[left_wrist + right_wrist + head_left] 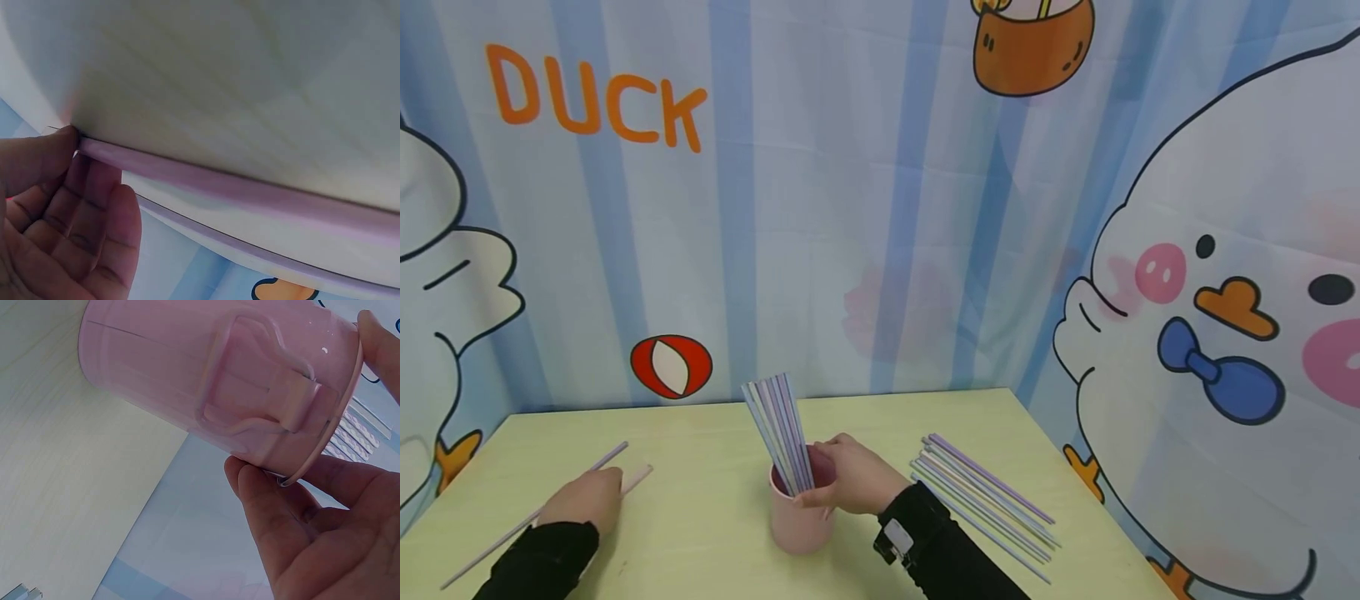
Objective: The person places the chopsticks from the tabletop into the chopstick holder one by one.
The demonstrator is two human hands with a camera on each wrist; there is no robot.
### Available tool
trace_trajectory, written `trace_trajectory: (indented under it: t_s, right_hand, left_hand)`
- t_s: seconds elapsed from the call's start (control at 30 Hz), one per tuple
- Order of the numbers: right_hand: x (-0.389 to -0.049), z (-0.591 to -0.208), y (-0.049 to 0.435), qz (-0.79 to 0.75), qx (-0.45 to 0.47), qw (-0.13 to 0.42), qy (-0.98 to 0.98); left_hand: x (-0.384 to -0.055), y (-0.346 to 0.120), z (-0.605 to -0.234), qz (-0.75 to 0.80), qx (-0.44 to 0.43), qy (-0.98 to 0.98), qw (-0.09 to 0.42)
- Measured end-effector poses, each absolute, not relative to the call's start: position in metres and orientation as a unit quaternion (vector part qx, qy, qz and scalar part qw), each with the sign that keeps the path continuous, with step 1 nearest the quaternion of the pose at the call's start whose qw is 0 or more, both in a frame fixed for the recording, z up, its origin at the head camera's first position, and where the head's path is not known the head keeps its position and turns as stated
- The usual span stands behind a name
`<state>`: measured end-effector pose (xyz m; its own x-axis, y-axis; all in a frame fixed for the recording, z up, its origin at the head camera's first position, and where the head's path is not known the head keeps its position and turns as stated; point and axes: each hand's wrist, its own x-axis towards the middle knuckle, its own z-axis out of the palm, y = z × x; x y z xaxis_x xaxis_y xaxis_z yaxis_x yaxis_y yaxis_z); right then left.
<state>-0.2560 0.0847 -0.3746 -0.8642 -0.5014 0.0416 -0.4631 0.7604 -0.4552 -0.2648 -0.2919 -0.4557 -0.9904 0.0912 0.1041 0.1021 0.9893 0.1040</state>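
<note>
A pink metal cup (799, 529) stands upright near the middle of the table, holding a bunch of pale striped straws (777, 429) that lean left. My right hand (857, 477) grips its rim, thumb on the near side and fingers on the far side. In the right wrist view, a wire handle (215, 375) lies on the cup's wall. At the left, my left hand (580, 500) pinches a pink straw (250, 192) between thumb and finger. A lavender straw (493, 547) lies on the table, partly hidden under that hand.
Several loose straws (988, 500) in lavender, white and pale green lie side by side right of the cup. The pale yellow table (700, 442) ends at a striped duck-print curtain (820, 208) behind and on both sides.
</note>
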Motion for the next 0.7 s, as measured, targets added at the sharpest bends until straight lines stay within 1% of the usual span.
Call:
trace_trajectory:
  t_s: [0.23,0.4,0.7]
  right_hand:
    - [-0.256,-0.375,0.085,-0.234,-0.260,0.041,0.936]
    - [-0.258,-0.376,0.084,-0.233,-0.265,0.042,0.935]
    - [-0.261,-0.378,0.085,-0.240,-0.270,0.046,0.931]
  left_hand:
    - [-0.261,-0.281,-0.452,-0.051,-0.074,-0.994,0.063]
    - [-0.259,-0.270,-0.441,-0.081,-0.062,-0.992,0.075]
    - [-0.256,-0.247,-0.415,-0.147,-0.067,-0.978,0.130]
